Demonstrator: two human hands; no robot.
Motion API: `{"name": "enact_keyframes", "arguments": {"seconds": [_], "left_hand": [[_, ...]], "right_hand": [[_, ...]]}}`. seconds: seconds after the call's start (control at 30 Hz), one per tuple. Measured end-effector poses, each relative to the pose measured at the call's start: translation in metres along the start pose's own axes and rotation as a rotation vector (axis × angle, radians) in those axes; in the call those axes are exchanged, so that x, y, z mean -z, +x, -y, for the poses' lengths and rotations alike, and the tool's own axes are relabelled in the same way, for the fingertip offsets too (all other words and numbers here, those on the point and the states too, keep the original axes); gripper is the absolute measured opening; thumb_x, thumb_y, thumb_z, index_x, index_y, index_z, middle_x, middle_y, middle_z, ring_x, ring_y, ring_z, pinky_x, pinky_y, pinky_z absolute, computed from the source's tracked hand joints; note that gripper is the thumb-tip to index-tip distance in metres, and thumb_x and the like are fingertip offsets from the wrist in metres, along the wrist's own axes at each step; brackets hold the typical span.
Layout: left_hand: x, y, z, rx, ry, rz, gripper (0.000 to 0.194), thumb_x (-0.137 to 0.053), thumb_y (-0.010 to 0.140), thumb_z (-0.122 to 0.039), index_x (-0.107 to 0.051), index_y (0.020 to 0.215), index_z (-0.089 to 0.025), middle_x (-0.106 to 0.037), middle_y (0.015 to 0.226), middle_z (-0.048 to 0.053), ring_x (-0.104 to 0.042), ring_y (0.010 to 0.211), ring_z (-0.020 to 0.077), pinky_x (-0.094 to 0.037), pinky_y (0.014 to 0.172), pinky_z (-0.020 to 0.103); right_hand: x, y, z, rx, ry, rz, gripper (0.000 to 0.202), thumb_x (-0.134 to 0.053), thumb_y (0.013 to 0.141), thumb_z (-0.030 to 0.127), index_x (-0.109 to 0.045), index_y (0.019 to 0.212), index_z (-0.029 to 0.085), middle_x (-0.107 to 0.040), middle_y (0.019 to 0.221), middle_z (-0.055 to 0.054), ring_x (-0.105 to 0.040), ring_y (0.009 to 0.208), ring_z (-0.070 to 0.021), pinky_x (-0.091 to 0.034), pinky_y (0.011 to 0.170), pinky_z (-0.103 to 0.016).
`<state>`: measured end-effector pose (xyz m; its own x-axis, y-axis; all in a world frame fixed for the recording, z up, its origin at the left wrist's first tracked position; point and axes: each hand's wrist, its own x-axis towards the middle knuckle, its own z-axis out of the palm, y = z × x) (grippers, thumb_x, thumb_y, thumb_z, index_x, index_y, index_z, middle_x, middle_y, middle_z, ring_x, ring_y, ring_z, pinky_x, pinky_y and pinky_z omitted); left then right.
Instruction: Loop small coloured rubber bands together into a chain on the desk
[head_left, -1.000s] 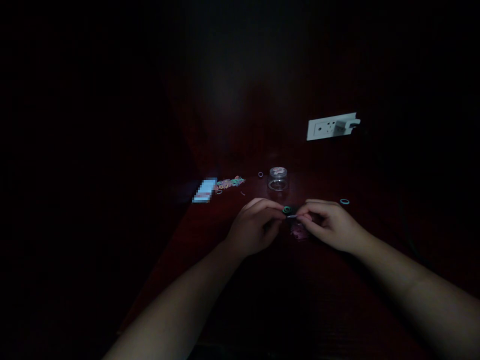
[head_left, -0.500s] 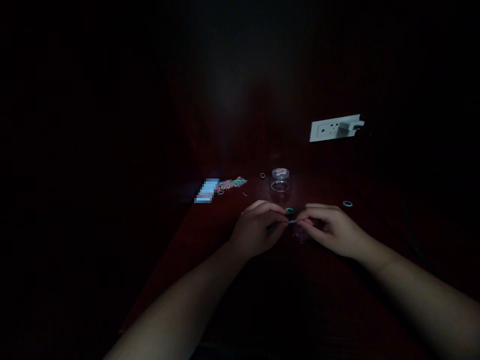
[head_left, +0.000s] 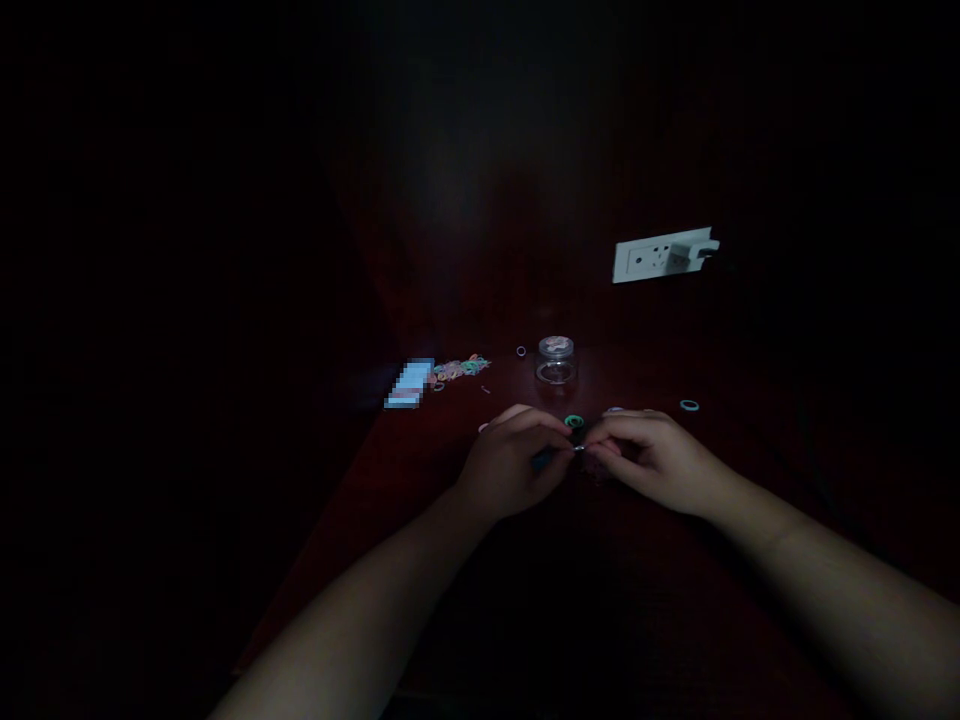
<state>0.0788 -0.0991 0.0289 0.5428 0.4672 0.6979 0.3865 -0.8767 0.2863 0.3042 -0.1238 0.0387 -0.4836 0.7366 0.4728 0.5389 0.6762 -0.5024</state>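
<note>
My left hand (head_left: 517, 460) and my right hand (head_left: 651, 455) meet fingertip to fingertip low over the dark red table. Between their pinched fingers is a small pale hair tie (head_left: 579, 449), only a short piece of which shows. Just beyond the fingertips lies a green hair tie (head_left: 574, 421). Under the right fingers a dim purplish heap (head_left: 595, 468) of small bands is partly hidden. Something blue (head_left: 541, 460) shows dimly behind the left fingers.
A clear lidded jar (head_left: 556, 362) stands beyond my hands. Further left lie a pile of colourful hair ties (head_left: 459, 369) and a lit, blurred phone-like screen (head_left: 410, 383). A single ring-shaped tie (head_left: 689, 405) is at right. A wall socket (head_left: 662, 256) holds a plug.
My fingertips have drawn slightly closer together, so less of the pale hair tie shows between them. The whole view has shifted a little, with the surroundings slightly further left.
</note>
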Motion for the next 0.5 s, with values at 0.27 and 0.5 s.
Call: {"name": "enact_keyframes", "arguments": {"seconds": [0.27,0.5], "left_hand": [[0.0029,-0.0005,0.0006,-0.019,-0.032,-0.011,0.004,-0.066,0.087,-0.022,-0.067,0.090,-0.022,-0.073,0.104,0.003,-0.065,0.094,0.0188,-0.054,0.083,0.037],[0.0022,-0.0006,0.0001,-0.016,-0.024,0.002,0.006,-0.066,0.087,-0.023,-0.068,0.092,-0.022,-0.072,0.103,0.002,-0.065,0.093,0.0179,-0.054,0.081,0.036]], "right_hand": [[-0.0005,0.0006,-0.0010,-0.035,0.009,-0.014,0.019,-0.057,0.092,0.027,-0.066,0.079,0.018,-0.058,0.064,0.000,-0.053,0.059,-0.0138,-0.040,0.060,-0.027],[-0.0011,0.0000,0.0018,-0.021,0.005,-0.032,0.010,-0.063,0.087,0.026,-0.067,0.091,0.018,-0.054,0.063,0.003,-0.051,0.055,-0.0111,-0.038,0.054,-0.024]]}}
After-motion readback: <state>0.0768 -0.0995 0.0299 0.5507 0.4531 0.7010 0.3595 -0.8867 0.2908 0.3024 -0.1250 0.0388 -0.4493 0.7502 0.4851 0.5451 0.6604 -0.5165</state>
